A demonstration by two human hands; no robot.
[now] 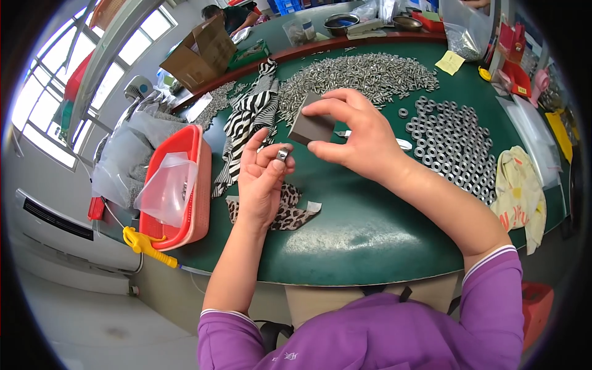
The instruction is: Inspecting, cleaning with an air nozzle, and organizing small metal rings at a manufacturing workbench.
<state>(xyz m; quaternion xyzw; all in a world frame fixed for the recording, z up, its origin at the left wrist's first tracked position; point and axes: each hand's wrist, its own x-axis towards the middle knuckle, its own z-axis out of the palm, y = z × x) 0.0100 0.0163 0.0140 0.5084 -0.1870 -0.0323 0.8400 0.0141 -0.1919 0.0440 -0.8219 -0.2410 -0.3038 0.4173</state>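
Note:
My left hand (pixel 262 179) pinches a small metal ring (pixel 282 154) between thumb and fingers, with its other fingers spread. Just right of it, my right hand (pixel 361 132) grips a dark grey-brown rectangular block (pixel 313 125), perhaps a sanding block, held tilted above the table. Block and ring are close but look apart. A slim silver tool shows on both sides of my right hand; whether it lies on the table or is held, I cannot tell. Below my left hand lies a leopard-print cloth (pixel 290 209). Many similar metal rings (pixel 453 142) are spread to the right.
A heap of small metal pins (pixel 364 77) covers the far middle of the green table (pixel 351 246). Left stand a red basket (pixel 202 203) with a plastic bag and a yellow air gun (pixel 145 243). A striped cloth (pixel 243 123) and a pale yellow cloth (pixel 518 191) lie nearby.

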